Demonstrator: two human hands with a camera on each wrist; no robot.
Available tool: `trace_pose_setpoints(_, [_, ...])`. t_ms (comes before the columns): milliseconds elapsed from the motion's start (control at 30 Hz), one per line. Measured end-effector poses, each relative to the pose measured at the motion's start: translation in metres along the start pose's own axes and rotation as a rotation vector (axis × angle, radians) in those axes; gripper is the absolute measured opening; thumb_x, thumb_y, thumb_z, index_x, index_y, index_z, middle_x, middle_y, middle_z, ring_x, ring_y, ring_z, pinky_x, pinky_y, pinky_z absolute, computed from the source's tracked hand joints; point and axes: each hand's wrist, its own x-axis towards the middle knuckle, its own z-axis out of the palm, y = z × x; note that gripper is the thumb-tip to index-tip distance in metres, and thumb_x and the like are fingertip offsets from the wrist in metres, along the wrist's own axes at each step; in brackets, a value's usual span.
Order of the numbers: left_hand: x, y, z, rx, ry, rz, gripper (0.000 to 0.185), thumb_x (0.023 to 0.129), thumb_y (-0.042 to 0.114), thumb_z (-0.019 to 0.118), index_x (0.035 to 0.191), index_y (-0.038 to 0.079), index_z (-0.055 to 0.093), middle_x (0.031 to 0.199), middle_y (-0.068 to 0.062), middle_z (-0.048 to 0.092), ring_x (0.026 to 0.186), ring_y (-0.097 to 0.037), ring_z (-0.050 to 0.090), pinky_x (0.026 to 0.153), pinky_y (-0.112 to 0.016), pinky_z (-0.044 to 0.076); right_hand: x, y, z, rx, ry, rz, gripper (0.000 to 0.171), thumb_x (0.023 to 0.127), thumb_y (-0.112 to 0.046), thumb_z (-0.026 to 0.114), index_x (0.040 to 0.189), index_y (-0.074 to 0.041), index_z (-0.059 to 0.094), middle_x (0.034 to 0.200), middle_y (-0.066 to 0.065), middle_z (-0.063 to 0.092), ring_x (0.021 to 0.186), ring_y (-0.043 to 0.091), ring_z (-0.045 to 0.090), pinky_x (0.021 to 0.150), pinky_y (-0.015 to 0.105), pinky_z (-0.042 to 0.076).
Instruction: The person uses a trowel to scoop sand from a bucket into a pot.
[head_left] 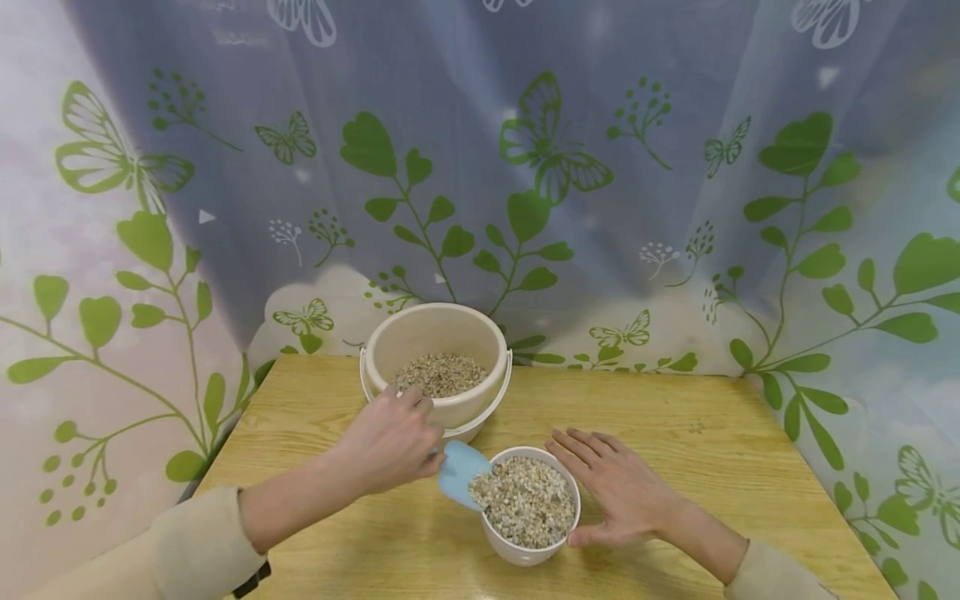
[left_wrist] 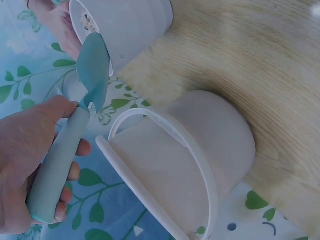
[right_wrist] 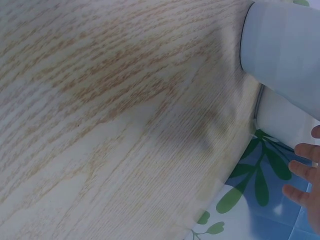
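My left hand (head_left: 393, 437) grips the handle of a light blue scoop (left_wrist: 60, 155), its fingers wrapped round it in the left wrist view. The scoop's blade (head_left: 459, 477) tips at the left rim of a white pot (head_left: 517, 554), with gravel at its lip. Mixed pale gravel (head_left: 527, 502) fills the pot close to the rim. On the pot's right side lies my right hand (head_left: 626, 487), fingers spread and nearly straight, thumb near the pot's wall. Behind the scoop stands a cream bucket (head_left: 450, 412) holding more gravel (head_left: 441, 375).
The bucket's white handle (left_wrist: 175, 135) hangs down over its front. Both vessels stand on a wooden table (head_left: 675, 417). A printed curtain (head_left: 480, 167) with leaves and butterflies closes off the back and sides, right behind the bucket.
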Motion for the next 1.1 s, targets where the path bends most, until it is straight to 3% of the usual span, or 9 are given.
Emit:
trace_pose_setpoints(333, [0.007,0.000,-0.006,0.052,0.035,0.035,0.048,0.088,0.055,0.075,0.061,0.020,0.058,0.071,0.000,0.064,0.074,-0.019,0.060,0.074,-0.038,0.060,0.001,0.000,-0.003,0.007,-0.016,0.002,0.117,0.086,-0.098,0.021,0.167,-0.014,0.029,0.166,0.013,0.045,0.149,0.037,0.051,0.109,0.057,0.051])
trace_pose_setpoints(667, [0.011,-0.003,-0.007,0.139,0.044,0.052,0.052,0.087,0.063,0.073,0.062,0.021,0.056,0.068,0.003,0.057,0.068,-0.015,0.047,0.059,-0.027,0.041,0.000,-0.001,-0.004,-0.006,-0.013,0.004,0.117,0.085,-0.098,0.023,0.166,-0.013,0.031,0.166,0.013,0.046,0.148,0.037,0.051,0.110,0.056,0.051])
trace_pose_setpoints(900, [0.015,-0.006,-0.007,0.218,0.088,0.105,0.044,0.090,0.058,0.072,0.068,0.021,0.061,0.075,0.001,0.060,0.073,-0.016,0.050,0.064,-0.028,0.044,0.001,-0.001,-0.004,-0.008,-0.020,0.006,0.118,0.085,-0.098,0.023,0.167,-0.014,0.030,0.166,0.012,0.046,0.149,0.036,0.051,0.111,0.056,0.051])
trace_pose_setpoints(1100, [0.016,-0.008,-0.006,0.257,0.117,0.125,0.041,0.091,0.051,0.073,0.068,0.022,0.057,0.075,0.002,0.057,0.072,-0.016,0.046,0.063,-0.027,0.039,0.001,-0.002,-0.005,0.000,-0.019,0.008,0.117,0.085,-0.098,0.022,0.167,-0.014,0.030,0.166,0.012,0.046,0.149,0.036,0.051,0.110,0.057,0.051])
